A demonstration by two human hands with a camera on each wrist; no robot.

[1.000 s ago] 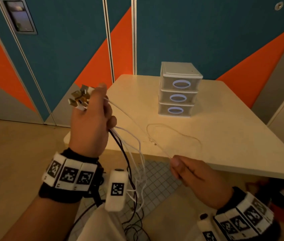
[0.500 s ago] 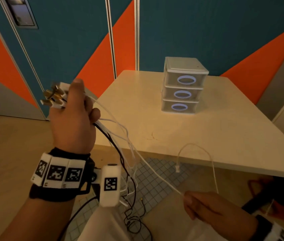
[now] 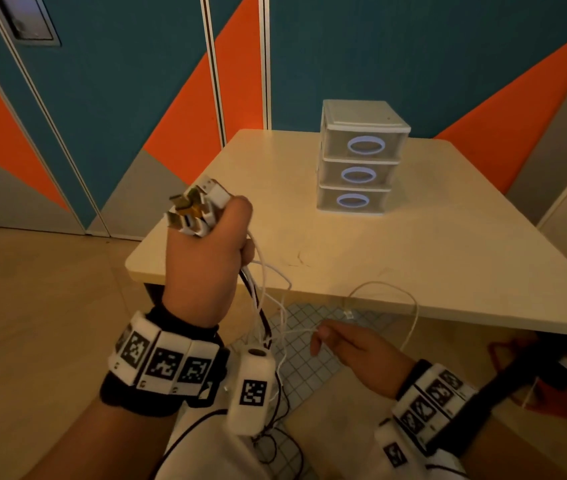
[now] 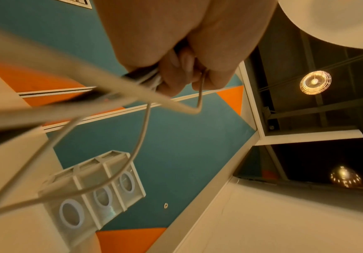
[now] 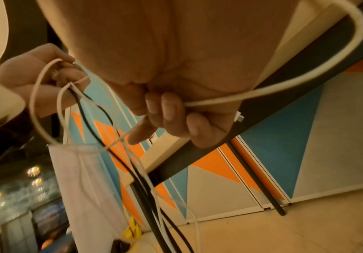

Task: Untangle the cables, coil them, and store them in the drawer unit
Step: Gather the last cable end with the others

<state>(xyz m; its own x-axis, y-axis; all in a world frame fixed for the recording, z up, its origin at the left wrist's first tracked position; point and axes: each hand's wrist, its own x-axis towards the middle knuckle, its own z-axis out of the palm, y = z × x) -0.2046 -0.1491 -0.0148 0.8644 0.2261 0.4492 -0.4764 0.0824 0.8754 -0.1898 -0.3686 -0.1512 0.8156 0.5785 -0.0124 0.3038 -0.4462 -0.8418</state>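
Observation:
My left hand [image 3: 206, 258] is raised at the table's near left corner and grips a bundle of white and black cables [image 3: 258, 306]. Their USB plugs [image 3: 195, 207] stick out above the fist. The fist closes round the bundle [image 4: 146, 77] in the left wrist view. Lower and to the right, my right hand [image 3: 348, 348] pinches one white cable [image 3: 410, 313], which loops up over the table edge with a small connector [image 3: 348, 314] hanging free. The curled right fingers [image 5: 172, 111] hold that white cable [image 5: 284, 82]. The white drawer unit [image 3: 358, 157] stands on the table, all three drawers shut.
The beige table [image 3: 448, 254] has its near edge just above my right hand. Loose cable ends hang down toward a grid-patterned mat [image 3: 310, 368] on the floor. Teal and orange wall panels stand behind. A black table leg [image 5: 260, 184] runs down under the tabletop.
My left hand has moved right, toward the table corner, with the bundle. My right hand has come up and left toward the hanging cables, still pinching the white cable.

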